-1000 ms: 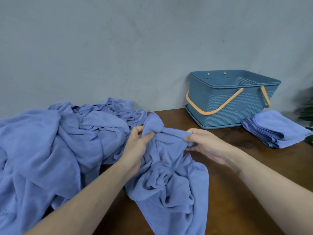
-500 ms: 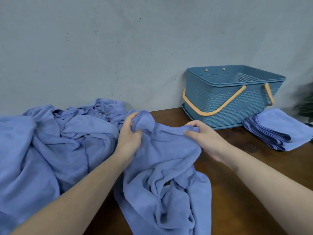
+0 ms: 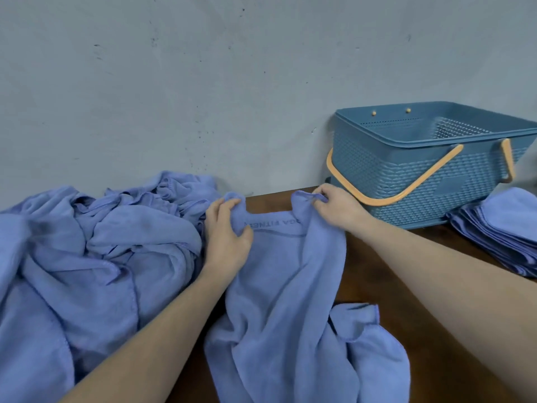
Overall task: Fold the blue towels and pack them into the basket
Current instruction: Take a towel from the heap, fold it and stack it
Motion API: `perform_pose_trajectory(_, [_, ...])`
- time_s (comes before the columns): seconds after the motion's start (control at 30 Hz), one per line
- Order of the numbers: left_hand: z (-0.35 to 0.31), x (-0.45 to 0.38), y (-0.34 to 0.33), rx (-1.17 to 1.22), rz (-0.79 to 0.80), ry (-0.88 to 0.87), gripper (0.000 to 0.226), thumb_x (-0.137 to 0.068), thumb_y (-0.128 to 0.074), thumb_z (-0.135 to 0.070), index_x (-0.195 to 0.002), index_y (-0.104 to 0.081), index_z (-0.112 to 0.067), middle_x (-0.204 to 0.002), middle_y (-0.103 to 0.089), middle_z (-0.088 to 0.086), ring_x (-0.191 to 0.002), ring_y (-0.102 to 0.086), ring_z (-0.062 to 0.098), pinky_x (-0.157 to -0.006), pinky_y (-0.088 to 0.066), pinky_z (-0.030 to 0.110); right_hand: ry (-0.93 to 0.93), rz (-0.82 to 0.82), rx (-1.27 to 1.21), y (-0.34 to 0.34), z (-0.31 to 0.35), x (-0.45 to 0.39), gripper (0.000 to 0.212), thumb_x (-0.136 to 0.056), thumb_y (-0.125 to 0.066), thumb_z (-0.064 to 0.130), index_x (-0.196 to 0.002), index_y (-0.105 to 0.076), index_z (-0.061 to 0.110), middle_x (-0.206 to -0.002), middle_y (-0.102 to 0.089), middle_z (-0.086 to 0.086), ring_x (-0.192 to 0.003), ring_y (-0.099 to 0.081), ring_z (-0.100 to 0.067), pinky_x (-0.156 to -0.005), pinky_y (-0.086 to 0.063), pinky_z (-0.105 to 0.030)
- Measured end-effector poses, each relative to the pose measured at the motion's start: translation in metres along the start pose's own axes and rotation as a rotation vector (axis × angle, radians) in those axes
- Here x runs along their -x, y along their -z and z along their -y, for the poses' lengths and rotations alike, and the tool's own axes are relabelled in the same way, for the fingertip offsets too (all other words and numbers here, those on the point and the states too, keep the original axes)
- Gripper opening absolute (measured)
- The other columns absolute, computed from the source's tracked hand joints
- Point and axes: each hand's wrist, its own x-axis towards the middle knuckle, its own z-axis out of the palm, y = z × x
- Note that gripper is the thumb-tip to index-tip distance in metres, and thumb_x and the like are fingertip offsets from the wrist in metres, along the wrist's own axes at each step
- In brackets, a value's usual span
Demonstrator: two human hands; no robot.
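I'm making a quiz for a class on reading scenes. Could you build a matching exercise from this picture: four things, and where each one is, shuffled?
Things:
1. basket
2. folded stack
3. loose pile
4. held towel

Places:
A. left side of the table
B. far right edge, right of the basket
C. against the wall, back right
D. centre, gripped by left hand and right hand

Pairs: 1-C, 2-B, 3-A, 4-D

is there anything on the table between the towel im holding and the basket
Nothing visible. Both hands, left and right, grip the towel, and only bare table lies between it and the open basket.
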Motion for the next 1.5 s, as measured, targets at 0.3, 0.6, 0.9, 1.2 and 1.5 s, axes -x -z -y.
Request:
perform_pose_trajectory(0.3, [0.0, 0.004, -0.006, -0.314, 0.086, -0.307, 0.042, -0.086, -0.047, -0.056, -0.09, -0.076, -0.026, -0.112, -0.069, -0.009, -0.113, -0.061, 0.018, -0.104, -0.041, 0.044, 0.149, -0.063, 0.078, -0.003, -0.017, 0.04, 0.059, -0.087, -0.065, 0.016, -0.144, -0.048, 0.019, -0.142, -0.045, -0.007, -0.134, -0.04, -0.027, -0.113, -0.03, -0.034])
perform_pose_trajectory(0.6, [-0.002, 0.006, -0.002, -0.41, 0.439, -0.119, 0.05, -0.095, -0.049, -0.064, -0.127, -0.067, -0.031, -0.145, -0.053, -0.017, -0.136, -0.046, 0.006, -0.107, -0.036, 0.024, 0.451, 0.219, -0.051, 0.014, -0.022, 0.153, 0.024, -0.093, -0.066, 0.042, -0.114, -0.072, 0.03, -0.114, -0.07, 0.024, -0.113, -0.062, 0.003, -0.099, -0.045, -0.018])
perform_pose_trajectory(0.9, [-0.042, 0.071, 0.029, 0.024, 0.38, -0.258, 0.01, -0.098, -0.062, -0.03, -0.099, -0.071, -0.024, -0.106, -0.068, -0.016, -0.109, -0.061, 0.001, -0.097, -0.041, 0.018, 0.431, 0.192, 0.239, 0.001, -0.03, 0.153, 0.059, -0.086, -0.045, 0.07, -0.127, -0.065, 0.033, -0.136, -0.057, 0.017, -0.129, -0.05, -0.005, -0.11, -0.037, -0.029])
perform_pose_trajectory(1.2, [-0.053, 0.166, 0.067, -0.047, 0.584, -0.406, 0.045, -0.095, -0.046, -0.066, -0.124, -0.065, -0.038, -0.137, -0.056, -0.027, -0.138, -0.038, -0.008, -0.122, -0.025, 0.037, 0.594, -0.112, -0.117, 0.017, -0.021, 0.186, 0.021, -0.096, -0.059, 0.028, -0.108, -0.072, 0.016, -0.111, -0.069, 0.01, -0.11, -0.061, -0.007, -0.098, -0.047, -0.036])
perform_pose_trajectory(1.5, [-0.047, 0.188, 0.083, -0.237, 0.691, -0.532, 0.043, -0.094, -0.056, -0.056, -0.135, -0.056, -0.046, -0.146, -0.033, -0.042, -0.137, -0.034, -0.012, -0.112, -0.031, 0.023, 0.731, 0.179, 0.208, 0.033, -0.028, 0.257, 0.043, -0.085, -0.073, 0.045, -0.125, -0.067, 0.029, -0.131, -0.06, 0.019, -0.134, -0.048, -0.006, -0.109, -0.037, -0.037])
